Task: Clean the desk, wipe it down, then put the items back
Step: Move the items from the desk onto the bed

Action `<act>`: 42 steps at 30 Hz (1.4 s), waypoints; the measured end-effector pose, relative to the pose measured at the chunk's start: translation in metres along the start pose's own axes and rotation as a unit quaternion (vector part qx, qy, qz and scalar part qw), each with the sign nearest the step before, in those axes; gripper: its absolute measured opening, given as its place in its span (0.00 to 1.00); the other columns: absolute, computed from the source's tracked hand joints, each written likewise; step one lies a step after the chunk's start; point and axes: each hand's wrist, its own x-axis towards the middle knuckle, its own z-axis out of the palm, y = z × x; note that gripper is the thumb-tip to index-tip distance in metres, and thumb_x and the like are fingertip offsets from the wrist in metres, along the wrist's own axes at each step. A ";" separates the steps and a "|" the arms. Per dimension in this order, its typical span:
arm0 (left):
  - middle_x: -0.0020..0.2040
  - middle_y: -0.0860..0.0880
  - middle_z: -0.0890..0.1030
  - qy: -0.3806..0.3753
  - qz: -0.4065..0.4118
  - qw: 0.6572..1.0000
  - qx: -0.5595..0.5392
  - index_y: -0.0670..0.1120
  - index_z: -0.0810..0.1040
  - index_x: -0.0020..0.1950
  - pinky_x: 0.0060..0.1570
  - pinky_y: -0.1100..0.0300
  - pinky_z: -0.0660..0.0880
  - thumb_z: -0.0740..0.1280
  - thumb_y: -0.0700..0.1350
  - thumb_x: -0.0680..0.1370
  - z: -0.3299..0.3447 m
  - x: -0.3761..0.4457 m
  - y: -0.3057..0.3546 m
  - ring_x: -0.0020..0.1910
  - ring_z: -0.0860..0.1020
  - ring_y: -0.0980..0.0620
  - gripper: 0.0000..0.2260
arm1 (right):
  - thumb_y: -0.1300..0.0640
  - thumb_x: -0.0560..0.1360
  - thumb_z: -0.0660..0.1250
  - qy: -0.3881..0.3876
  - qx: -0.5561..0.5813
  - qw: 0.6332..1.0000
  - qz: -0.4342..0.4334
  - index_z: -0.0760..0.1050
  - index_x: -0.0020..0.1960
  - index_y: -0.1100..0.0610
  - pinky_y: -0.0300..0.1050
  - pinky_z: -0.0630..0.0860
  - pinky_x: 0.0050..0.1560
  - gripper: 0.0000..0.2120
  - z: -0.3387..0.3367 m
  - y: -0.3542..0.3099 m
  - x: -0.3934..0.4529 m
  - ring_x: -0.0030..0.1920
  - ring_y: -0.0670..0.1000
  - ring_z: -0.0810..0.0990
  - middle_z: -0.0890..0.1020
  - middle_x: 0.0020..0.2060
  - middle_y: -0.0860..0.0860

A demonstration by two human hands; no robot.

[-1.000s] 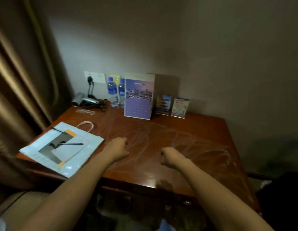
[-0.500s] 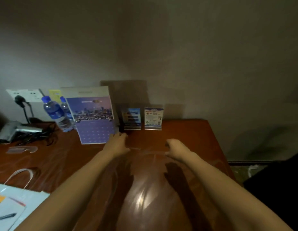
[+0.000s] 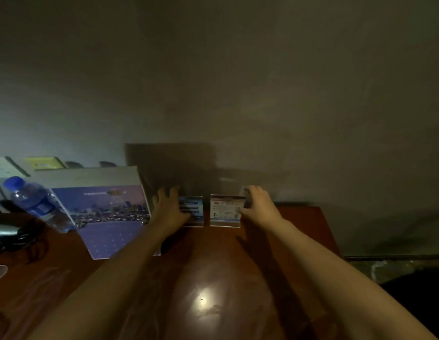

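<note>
While hands (image 3: 170, 209) (image 3: 259, 204) grip, glossy rectangular cards (image 3: 224, 211) upright.

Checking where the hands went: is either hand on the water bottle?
No. The left hand and right hand are at the two small card stands; the water bottle stands untouched.

Two small acrylic card stands upright at desk (image 3: 238, 278) back edge, side by side, near wall. Blue card stand (image 3: 195, 211) left, partly covered by hand. White/red card stand (image 3: 224, 211) just right, narrow gap btwn. Desk reddish-brown wood, glossy.
</note>
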 end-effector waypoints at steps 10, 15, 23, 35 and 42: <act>0.62 0.40 0.77 0.054 -0.113 0.956 -0.265 0.41 0.60 0.73 0.54 0.57 0.69 0.69 0.41 0.75 0.037 0.033 -0.016 0.61 0.74 0.42 0.29 | 0.65 0.74 0.68 -0.018 0.322 0.942 0.091 0.73 0.50 0.54 0.39 0.77 0.47 0.09 0.054 0.020 0.032 0.49 0.48 0.78 0.78 0.44 0.45; 0.51 0.45 0.78 0.042 -0.109 0.952 -0.284 0.45 0.73 0.55 0.43 0.62 0.69 0.65 0.43 0.78 0.039 0.036 -0.020 0.48 0.75 0.51 0.07 | 0.66 0.75 0.66 -0.018 0.399 0.911 0.106 0.74 0.42 0.56 0.37 0.78 0.41 0.07 0.058 0.019 0.033 0.44 0.50 0.79 0.80 0.40 0.51; 0.39 0.46 0.79 0.066 -0.005 0.940 -0.334 0.49 0.74 0.39 0.42 0.58 0.75 0.68 0.40 0.76 0.026 0.009 0.001 0.40 0.78 0.49 0.07 | 0.65 0.74 0.68 0.024 0.389 0.917 0.083 0.74 0.39 0.56 0.36 0.77 0.36 0.08 0.029 0.011 0.000 0.38 0.46 0.79 0.79 0.37 0.51; 0.41 0.52 0.78 0.052 0.142 0.926 -0.346 0.49 0.75 0.40 0.39 0.69 0.71 0.68 0.43 0.76 -0.026 -0.136 0.023 0.42 0.76 0.58 0.06 | 0.69 0.72 0.68 0.134 0.389 0.911 0.021 0.75 0.37 0.60 0.33 0.74 0.34 0.08 -0.036 -0.009 -0.162 0.32 0.39 0.78 0.78 0.33 0.52; 0.41 0.52 0.78 -0.017 0.251 0.912 -0.325 0.46 0.77 0.42 0.37 0.71 0.70 0.68 0.41 0.76 -0.016 -0.224 0.039 0.43 0.76 0.58 0.03 | 0.67 0.73 0.68 0.233 0.403 0.881 0.082 0.73 0.39 0.60 0.33 0.74 0.34 0.07 -0.040 -0.005 -0.309 0.36 0.45 0.77 0.77 0.34 0.51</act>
